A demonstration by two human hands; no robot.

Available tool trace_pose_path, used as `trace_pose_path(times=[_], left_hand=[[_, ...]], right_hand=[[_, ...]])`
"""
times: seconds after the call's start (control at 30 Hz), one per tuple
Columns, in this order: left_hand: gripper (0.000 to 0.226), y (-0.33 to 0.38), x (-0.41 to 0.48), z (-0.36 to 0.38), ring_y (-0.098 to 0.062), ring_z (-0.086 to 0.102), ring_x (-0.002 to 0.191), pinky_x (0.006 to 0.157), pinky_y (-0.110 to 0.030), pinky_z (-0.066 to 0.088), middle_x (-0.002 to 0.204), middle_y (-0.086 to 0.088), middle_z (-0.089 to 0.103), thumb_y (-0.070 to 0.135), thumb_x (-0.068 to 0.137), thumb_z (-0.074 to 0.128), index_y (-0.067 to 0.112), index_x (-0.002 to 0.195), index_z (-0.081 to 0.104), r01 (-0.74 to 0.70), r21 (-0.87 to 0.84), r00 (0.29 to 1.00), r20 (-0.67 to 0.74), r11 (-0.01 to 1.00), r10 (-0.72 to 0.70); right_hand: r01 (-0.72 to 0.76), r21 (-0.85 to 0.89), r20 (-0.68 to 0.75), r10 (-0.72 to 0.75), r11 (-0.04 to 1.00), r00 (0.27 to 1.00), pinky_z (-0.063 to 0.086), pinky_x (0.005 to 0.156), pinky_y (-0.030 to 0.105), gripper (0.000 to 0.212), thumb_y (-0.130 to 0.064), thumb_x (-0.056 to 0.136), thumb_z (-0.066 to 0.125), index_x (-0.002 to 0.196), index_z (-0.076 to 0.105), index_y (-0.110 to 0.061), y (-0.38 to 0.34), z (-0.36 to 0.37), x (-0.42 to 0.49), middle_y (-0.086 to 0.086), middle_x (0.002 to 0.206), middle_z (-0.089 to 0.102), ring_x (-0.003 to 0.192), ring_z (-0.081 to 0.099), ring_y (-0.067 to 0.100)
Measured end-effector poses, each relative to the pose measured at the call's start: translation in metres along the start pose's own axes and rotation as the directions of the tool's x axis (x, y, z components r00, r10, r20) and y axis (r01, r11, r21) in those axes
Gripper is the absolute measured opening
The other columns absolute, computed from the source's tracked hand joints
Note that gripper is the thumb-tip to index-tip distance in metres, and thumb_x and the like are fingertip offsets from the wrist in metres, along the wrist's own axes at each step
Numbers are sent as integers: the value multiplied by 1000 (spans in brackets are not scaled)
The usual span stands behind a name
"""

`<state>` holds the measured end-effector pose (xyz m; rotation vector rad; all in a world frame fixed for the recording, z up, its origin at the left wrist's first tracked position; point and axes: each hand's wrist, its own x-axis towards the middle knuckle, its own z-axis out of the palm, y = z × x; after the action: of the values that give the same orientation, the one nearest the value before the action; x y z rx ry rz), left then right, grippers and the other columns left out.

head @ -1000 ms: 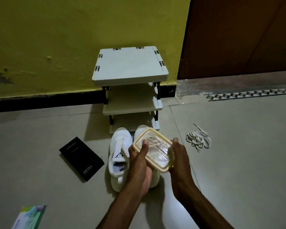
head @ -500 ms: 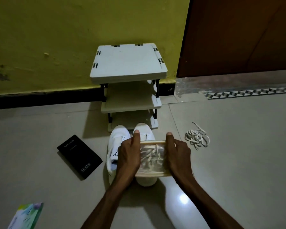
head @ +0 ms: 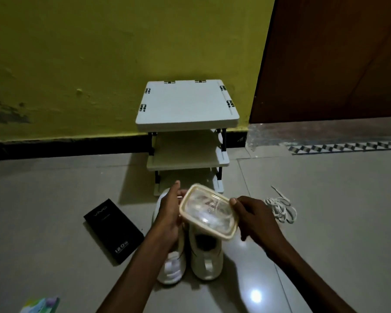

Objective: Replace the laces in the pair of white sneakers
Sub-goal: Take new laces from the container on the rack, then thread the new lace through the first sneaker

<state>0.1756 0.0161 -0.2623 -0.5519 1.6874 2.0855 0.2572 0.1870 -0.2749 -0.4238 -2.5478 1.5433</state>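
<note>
Fingers (head: 234, 202) of left hand (head: 168, 218), right hand (head: 256, 219) gripping container (head: 207, 211) edges over sneakers (head: 207, 258)

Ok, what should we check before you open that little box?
1. Box held on both sides, by the left hand and the right hand: ok.
2. Box closed, nothing spilling: ok.
3. What is inside it: cannot tell, the view through the top is blurred.
4. Sneakers standing side by side on the floor, below the box: ok.
5. Loose laces lying apart from the sneakers, off to the right: ok.
6. Sneaker eyelets empty: cannot tell, the hands and box cover them.
</note>
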Motion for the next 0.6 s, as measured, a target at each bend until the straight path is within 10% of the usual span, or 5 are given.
trace_pose_path(times=[0.23,0.6], left_hand=[[11,13,6,-2,-16,59,65,62,-28,48,80,-5,65,11,97,53,10,96,64,-221,-28,975,-6,975,220],[17,18,15,-24,-15,63,69,59,-23,51,82,-7,67,5,96,50,8,99,66,-321,31,947,38,947,319]], right_hand=[[-201,456,-69,260,867,963,61,68,43,15,-4,93,53,96,68,1,-27,8,68,24,70,64,54,63,22],[-323,552,-111,451,769,886,60,57,26,13,-8,93,61,97,64,4,-44,32,173,16,84,69,55,68,17]])
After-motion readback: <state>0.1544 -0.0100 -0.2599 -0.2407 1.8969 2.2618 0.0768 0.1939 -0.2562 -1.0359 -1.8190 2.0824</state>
